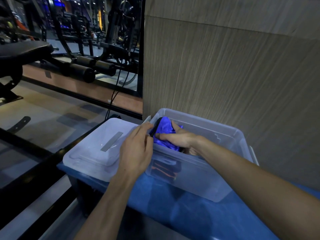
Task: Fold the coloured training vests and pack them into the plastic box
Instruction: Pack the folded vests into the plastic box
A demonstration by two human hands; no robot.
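Observation:
A clear plastic box stands on a blue surface against the wall. A folded blue vest with black trim sits at the box's left end, partly above the rim. My right hand reaches into the box and grips the blue vest from the right. My left hand is at the box's left rim and pinches the vest's black edge. Through the box's front wall an orange and black vest shows lower down.
The box's clear lid lies flat to the left on the blue surface. A wood-grain wall rises right behind the box. Gym benches and machines stand at the far left beyond a black rail.

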